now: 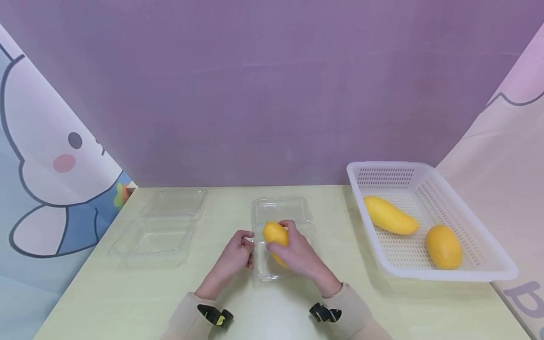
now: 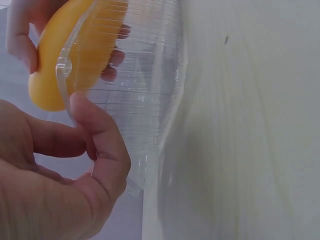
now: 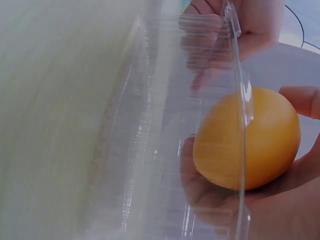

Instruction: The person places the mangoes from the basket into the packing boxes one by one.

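Note:
My right hand [image 1: 300, 251] grips a yellow mango [image 1: 275, 232], thumb on one side and fingers on the other. The mango is tilted, partly down inside a clear plastic clamshell box [image 1: 264, 271]. Through the box's ribbed wall, the right wrist view shows the mango [image 3: 272, 135] with fingertips beneath it. At the box's left side, my left hand [image 1: 236, 254] pinches the rim between thumb and curled fingers [image 2: 107, 132]. Behind the mango, the box's lid [image 1: 280, 208] lies folded back, away from me.
A white plastic basket [image 1: 442, 275] stands at the right, with one long mango [image 1: 391, 216] and one rounder mango [image 1: 444, 246] in it. To the left lies another clear clamshell box [image 1: 159, 238], opened out. A purple panel [image 1: 272, 94] rises behind the table [image 1: 106, 302].

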A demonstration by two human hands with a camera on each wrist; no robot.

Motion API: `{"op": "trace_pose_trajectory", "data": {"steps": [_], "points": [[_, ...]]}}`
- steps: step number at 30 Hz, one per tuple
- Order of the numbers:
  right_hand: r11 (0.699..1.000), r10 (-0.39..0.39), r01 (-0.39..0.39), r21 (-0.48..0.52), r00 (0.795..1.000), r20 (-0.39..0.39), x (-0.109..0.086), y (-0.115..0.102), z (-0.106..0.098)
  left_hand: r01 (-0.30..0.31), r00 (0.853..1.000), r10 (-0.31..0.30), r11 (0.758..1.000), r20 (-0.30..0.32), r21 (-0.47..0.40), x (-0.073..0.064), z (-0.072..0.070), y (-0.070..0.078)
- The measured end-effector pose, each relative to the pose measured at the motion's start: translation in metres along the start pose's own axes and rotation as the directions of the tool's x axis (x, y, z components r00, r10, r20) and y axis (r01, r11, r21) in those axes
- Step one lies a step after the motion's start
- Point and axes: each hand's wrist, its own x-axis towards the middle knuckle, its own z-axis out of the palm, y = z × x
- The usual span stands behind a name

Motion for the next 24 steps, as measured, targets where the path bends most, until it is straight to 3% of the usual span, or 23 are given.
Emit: {"op": "trace_pose_trajectory", "data": {"steps": [24], "points": [[0.972,-0.008,0.012,-0.237,1.0,0.014,-0.002,0.01,0.018,0.012,0.999,-0.012,1.0,0.039,-0.012,0.0,0.005,-0.002]]}}
